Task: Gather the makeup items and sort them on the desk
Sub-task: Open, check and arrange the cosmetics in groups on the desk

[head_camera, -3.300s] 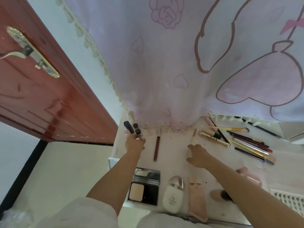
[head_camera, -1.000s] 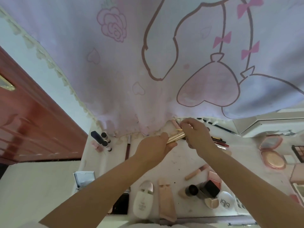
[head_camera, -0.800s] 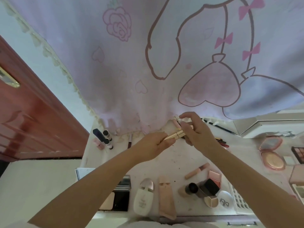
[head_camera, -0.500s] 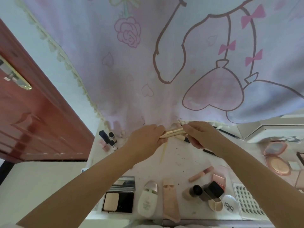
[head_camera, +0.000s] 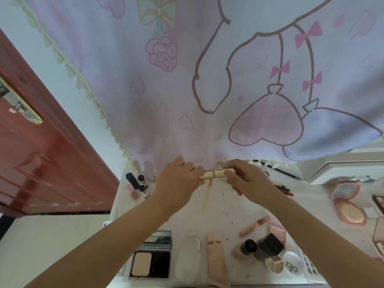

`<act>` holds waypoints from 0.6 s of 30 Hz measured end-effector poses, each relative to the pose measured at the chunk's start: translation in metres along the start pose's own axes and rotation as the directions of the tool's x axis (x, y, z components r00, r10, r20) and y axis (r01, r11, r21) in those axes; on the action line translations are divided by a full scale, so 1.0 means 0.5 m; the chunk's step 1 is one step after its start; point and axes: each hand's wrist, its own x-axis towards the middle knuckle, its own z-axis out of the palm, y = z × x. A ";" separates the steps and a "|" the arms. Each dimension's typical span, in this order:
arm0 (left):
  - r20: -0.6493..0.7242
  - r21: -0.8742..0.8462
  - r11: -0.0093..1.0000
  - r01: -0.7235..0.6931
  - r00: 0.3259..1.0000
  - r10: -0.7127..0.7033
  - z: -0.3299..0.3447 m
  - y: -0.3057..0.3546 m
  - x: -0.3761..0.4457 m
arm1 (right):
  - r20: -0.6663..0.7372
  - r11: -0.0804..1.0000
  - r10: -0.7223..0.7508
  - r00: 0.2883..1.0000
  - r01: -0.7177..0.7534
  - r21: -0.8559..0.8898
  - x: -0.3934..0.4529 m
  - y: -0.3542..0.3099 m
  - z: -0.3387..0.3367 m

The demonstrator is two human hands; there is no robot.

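Observation:
My left hand point(head_camera: 178, 183) and my right hand point(head_camera: 247, 181) together hold a bundle of gold makeup sticks point(head_camera: 215, 173) level above the back of the white desk point(head_camera: 224, 206), one hand at each end. A thin gold stick point(head_camera: 207, 196) lies on the desk just under the bundle. A dark blue tube point(head_camera: 133, 180) and two small white bottles point(head_camera: 143, 185) stand at the back left. Dark pencils point(head_camera: 283, 188) lie behind my right wrist.
Along the front edge lie an open black compact point(head_camera: 151, 262), a white bottle point(head_camera: 188, 260), a peach tube point(head_camera: 217, 260), a pink lip tube point(head_camera: 254, 225), foundation bottles point(head_camera: 245, 249) and a pink round compact point(head_camera: 349, 204). A pink curtain point(head_camera: 207, 90) hangs behind; a red door point(head_camera: 31, 163) stands left.
Both hands took up the gold sticks near the back of the desk and turned them level between them; a thin stick now lies on the desk below. The view shifted slightly right.

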 end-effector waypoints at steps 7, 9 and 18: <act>-0.010 -0.051 0.998 0.022 1.000 -0.022 -0.009 -0.004 0.001 | 0.072 0.998 0.007 0.997 -0.012 0.060 -0.021 0.003 -0.007; 0.024 -0.038 0.999 -0.001 1.000 0.002 -0.009 0.002 0.000 | 0.049 0.999 0.041 0.998 -0.041 -0.005 -0.022 0.010 -0.003; 0.100 -0.055 0.998 -0.017 0.995 0.022 -0.009 0.012 -0.010 | 0.079 0.996 -0.091 0.993 0.093 -0.012 -0.026 0.018 0.001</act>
